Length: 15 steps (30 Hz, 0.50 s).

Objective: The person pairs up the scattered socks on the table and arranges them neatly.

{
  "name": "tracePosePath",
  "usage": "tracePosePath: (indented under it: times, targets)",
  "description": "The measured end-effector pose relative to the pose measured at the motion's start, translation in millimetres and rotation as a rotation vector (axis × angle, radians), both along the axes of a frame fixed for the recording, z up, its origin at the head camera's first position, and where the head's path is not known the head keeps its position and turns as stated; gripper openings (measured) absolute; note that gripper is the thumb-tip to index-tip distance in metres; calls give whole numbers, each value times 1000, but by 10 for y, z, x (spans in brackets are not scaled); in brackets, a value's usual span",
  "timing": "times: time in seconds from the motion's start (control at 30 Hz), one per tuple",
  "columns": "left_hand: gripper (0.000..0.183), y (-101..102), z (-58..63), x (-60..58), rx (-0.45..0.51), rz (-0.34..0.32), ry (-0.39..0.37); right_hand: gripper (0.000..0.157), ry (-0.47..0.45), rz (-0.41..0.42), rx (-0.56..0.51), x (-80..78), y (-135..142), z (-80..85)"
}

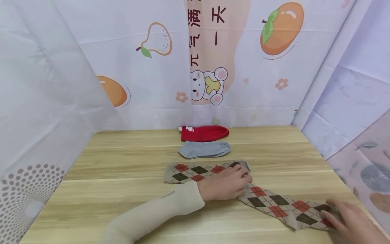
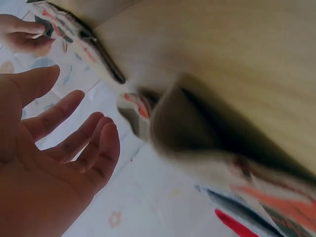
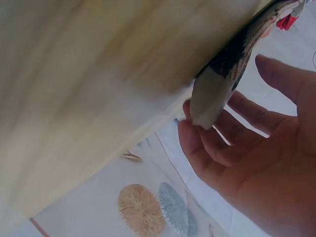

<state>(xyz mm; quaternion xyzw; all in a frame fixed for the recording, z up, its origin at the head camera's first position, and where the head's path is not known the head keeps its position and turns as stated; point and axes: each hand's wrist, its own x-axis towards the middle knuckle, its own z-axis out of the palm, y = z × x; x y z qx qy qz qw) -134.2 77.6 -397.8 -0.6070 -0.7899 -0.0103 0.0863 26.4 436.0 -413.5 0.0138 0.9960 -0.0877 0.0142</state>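
A beige argyle sock (image 1: pixel 198 173) with orange-red and dark diamonds lies flat across the middle of the table. My left hand (image 1: pixel 225 184) is over its right end, partly hiding it; in the left wrist view the fingers (image 2: pixel 101 163) are loosely bent, with nothing between them. A second argyle sock (image 1: pixel 274 205) slants from below that hand toward the front right. At its far right end is my right hand (image 1: pixel 350 218). In the right wrist view, the fingers (image 3: pixel 202 163) touch the sock's tip (image 3: pixel 210 98) while the thumb stands apart from it.
Behind the argyle socks lies a grey ankle sock (image 1: pixel 204 149), and behind that a red sock (image 1: pixel 204 134) with a small white decoration. Printed cloth (image 1: pixel 146 84) hangs along the back and both sides of the wooden table (image 1: pixel 122 162).
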Motion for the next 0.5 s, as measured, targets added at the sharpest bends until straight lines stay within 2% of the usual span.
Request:
tracePosePath:
  times: [0.1,0.37,0.5]
  targets:
    - [29,72,-34,7,-21,-2,9,43,-54,-27,-5,15,25,-7]
    - [18,174,-93,-15,-88,8,116,28,-55,-37,11,85,80,-27]
    - [18,232,-100,-44,-99,26,112,20,-63,-22,6,115,108,-25]
